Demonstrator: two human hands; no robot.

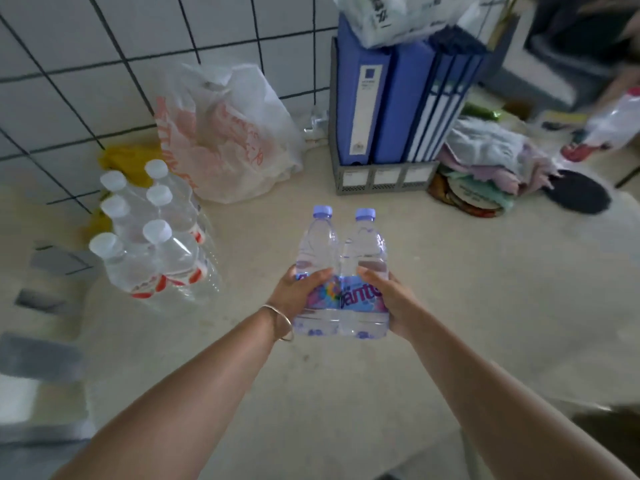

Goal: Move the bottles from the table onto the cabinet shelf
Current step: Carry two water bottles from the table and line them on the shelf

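Note:
Two clear water bottles with pale blue caps and blue-pink labels stand side by side in the middle of the view. My left hand [300,292] grips the left bottle [318,244] at its label. My right hand [388,299] holds the right bottle [365,247] the same way. Both bottles are upright over the beige table [450,289]; whether their bases touch it I cannot tell. A shrink-wrapped pack of several white-capped bottles [156,237] with red labels stands at the left of the table. No cabinet shelf is in view.
A white plastic bag with orange print [225,133] leans on the tiled wall behind. Blue binders in a grey file rack [391,98] stand at the back. Folded cloths [485,157] and a dark round object [576,192] lie to the right. A yellow bag [128,161] sits behind the pack.

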